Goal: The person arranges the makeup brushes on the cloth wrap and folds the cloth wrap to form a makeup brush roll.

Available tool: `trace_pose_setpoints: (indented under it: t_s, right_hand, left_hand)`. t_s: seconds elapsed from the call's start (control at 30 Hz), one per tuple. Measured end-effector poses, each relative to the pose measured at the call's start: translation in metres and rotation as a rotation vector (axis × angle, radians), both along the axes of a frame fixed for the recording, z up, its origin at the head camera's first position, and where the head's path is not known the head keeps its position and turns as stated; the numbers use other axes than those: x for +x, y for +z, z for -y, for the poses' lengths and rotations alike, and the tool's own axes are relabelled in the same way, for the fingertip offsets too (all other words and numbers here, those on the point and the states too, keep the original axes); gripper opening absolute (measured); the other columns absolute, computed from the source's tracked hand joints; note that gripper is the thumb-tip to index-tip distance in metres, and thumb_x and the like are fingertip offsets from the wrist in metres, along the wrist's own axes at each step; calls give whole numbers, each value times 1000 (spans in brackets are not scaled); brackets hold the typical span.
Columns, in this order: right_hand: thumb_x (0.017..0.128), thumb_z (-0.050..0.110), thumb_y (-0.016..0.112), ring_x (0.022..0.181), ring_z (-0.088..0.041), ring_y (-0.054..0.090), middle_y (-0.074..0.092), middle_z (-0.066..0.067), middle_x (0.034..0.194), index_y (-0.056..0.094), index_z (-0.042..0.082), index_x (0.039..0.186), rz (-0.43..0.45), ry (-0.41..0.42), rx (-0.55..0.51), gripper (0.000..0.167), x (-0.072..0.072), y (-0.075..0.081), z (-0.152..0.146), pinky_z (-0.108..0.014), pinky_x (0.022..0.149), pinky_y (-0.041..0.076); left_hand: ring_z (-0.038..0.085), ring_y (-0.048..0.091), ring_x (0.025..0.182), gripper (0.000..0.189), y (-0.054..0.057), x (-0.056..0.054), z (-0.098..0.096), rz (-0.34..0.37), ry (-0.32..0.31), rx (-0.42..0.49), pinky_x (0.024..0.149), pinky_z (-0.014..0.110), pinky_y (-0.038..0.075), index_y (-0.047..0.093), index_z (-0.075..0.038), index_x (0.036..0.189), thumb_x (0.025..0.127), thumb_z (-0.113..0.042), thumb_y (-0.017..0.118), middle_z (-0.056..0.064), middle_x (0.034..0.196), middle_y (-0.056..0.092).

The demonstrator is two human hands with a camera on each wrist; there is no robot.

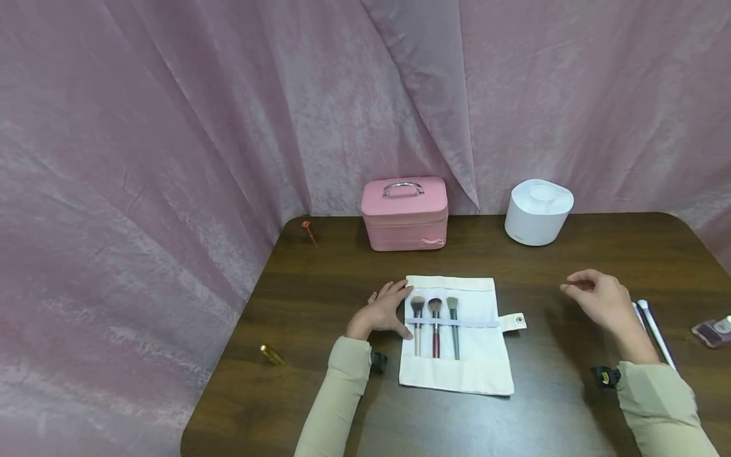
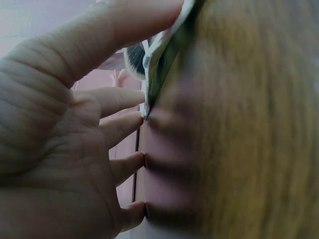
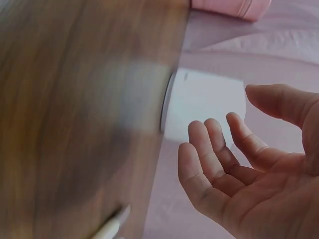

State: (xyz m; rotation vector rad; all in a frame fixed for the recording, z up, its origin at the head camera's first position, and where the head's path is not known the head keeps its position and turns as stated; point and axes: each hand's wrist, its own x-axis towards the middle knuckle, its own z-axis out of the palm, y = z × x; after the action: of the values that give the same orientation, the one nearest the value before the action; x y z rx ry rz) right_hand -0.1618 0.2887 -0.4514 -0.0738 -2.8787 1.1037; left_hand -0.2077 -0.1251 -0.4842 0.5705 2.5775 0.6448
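A white fabric brush roll lies unfolded on the table, its snap tab sticking out to the right. Three makeup brushes sit side by side under its strap: a pale-handled brush, a red-handled brush and a green-handled brush. My left hand rests at the roll's left edge, thumb and fingers spread; the left wrist view shows the thumb and forefinger touching the cloth edge. To the roll's right, my right hand hovers over the table, fingers loosely bent, holding nothing in the right wrist view.
Behind the roll stand a pink case and a white container. Beside the right forearm lie white-handled brushes, with a small purple-and-clear item farther right. A gold tube and a reddish tube are on the left.
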Motion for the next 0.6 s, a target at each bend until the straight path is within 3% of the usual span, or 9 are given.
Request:
trace_pose_setpoints:
  t_s: [0.3, 0.43, 0.6]
  right_hand:
    - [95, 17, 67, 93, -56, 58, 67, -33, 100, 60, -14, 109, -6, -24, 146, 35, 15, -2, -39, -60, 72, 43]
    - [94, 18, 66, 89, -58, 56, 64, -35, 104, 59, -14, 110, 67, -38, 205, 37, 19, -1, -52, -59, 63, 43]
    - [88, 16, 66, 73, -52, 57, 61, -32, 87, 60, -11, 99, 115, -54, 264, 29, 20, -2, -60, -54, 54, 41]
  left_hand:
    - [31, 7, 154, 106, -1, 1, -1, 2, -1, 5, 118, 62, 11, 32, -14, 160, 74, -23, 93, 3, 168, 16]
    - [31, 7, 154, 106, -1, 1, -1, 2, 0, 9, 117, 62, 11, 32, -14, 160, 74, -22, 93, 4, 168, 17]
    - [31, 8, 154, 106, -1, 1, -1, -2, -1, 12, 117, 63, 11, 32, -13, 160, 74, -23, 93, 4, 168, 17]
